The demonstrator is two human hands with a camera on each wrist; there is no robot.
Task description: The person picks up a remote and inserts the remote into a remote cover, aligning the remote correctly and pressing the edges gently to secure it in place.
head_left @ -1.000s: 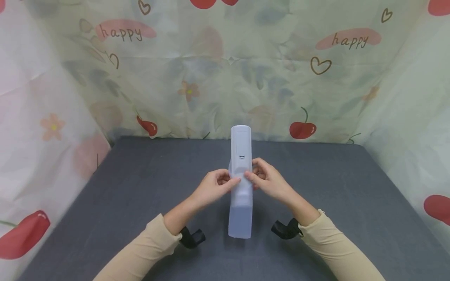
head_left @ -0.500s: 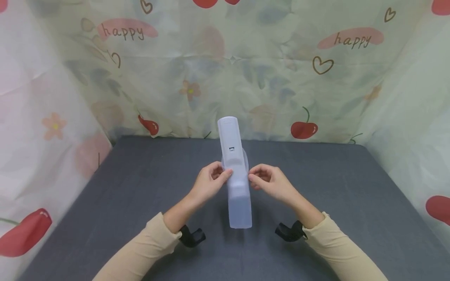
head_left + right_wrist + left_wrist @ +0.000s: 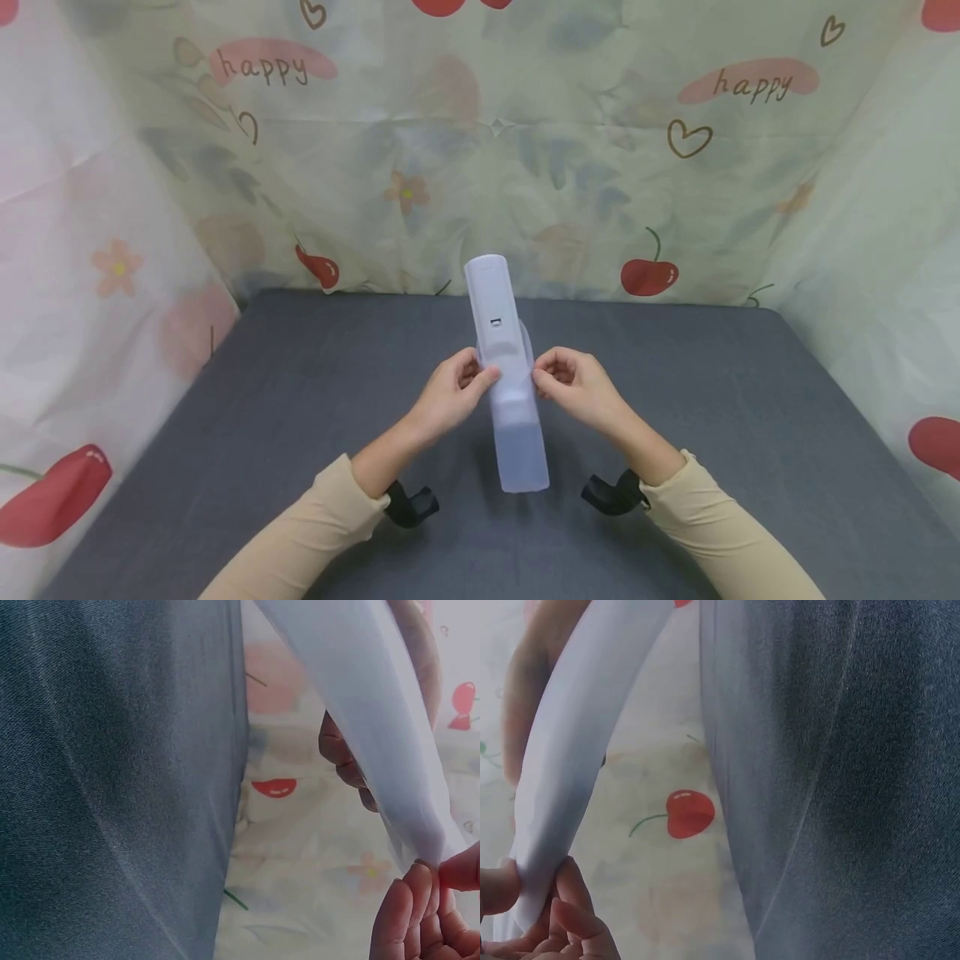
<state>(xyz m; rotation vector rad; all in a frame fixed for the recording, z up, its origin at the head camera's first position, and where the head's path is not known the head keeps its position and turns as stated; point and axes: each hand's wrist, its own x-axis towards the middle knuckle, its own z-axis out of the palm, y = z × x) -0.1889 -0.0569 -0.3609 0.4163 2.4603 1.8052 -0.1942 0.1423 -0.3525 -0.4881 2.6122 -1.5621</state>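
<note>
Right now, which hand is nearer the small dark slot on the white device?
Left. The left hand has its thumb on the white device, below the slot; the right hand pinches the device's right edge, below and to the slot's right.

light: soft, diffuse | faint shadows on table (image 3: pixel 300 375) | wrist views: hazy

The handwritten word "happy" can be read twice on the printed cloth (image 3: pixel 495 217) at the far side: once on a left pink brushstroke (image 3: pixel 324 65), once on a right pink brushstroke (image 3: pixel 692 95). Both stand in brown lowercase letters, with a brown heart outline (image 3: pixel 672 139) below the right one.
</note>
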